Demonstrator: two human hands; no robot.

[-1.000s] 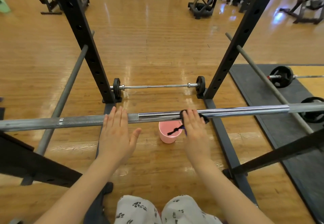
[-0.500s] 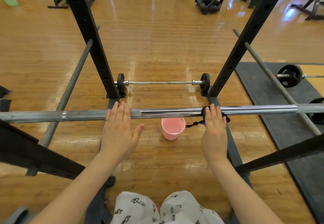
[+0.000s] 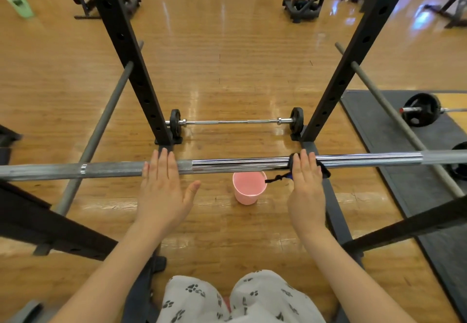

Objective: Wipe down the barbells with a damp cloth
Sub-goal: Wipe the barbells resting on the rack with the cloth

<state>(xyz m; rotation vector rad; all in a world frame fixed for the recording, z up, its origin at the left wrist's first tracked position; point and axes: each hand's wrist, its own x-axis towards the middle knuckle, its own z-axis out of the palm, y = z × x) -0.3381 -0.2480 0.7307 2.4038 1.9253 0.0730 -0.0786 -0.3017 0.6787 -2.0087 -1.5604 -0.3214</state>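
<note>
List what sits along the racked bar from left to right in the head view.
Dull grey stretch of the bar → left hand → shiny chrome stretch → right hand pressing the dark cloth → more chrome.

No legible text, label, brand, number or sign was found on any surface. The weight plates [image 3: 420,110] show raised marks too small and blurred to read. The green object [image 3: 19,5] on the floor at far left carries a dark patch, not readable. The trousers [image 3: 237,297] bear a paw-print pattern only, no lettering.
</note>
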